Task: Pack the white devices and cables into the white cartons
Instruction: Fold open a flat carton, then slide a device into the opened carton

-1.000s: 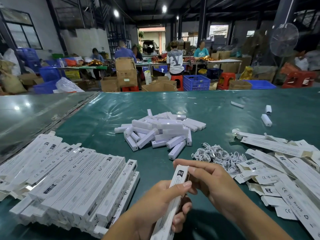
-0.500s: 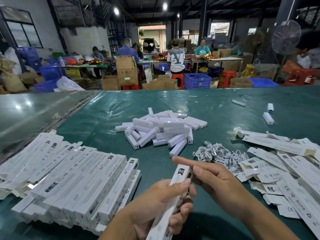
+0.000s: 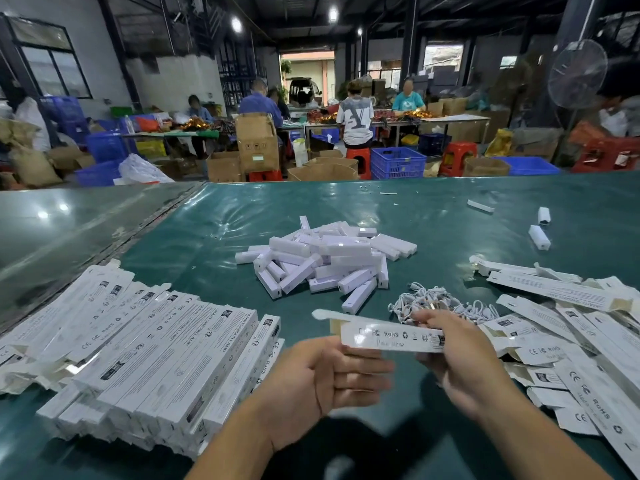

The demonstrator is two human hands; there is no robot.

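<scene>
My right hand [image 3: 460, 355] pinches one end of a white carton [image 3: 388, 336], held level above the worktop [image 3: 207, 237], near the cable heap [image 3: 440, 303]. My left hand [image 3: 322, 382] lies spread beneath it. The open flap risks spilling contents if tilted.

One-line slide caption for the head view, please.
Right hand holds a carton level above the green table; left hand open beneath it, devices piled beyond.
</scene>
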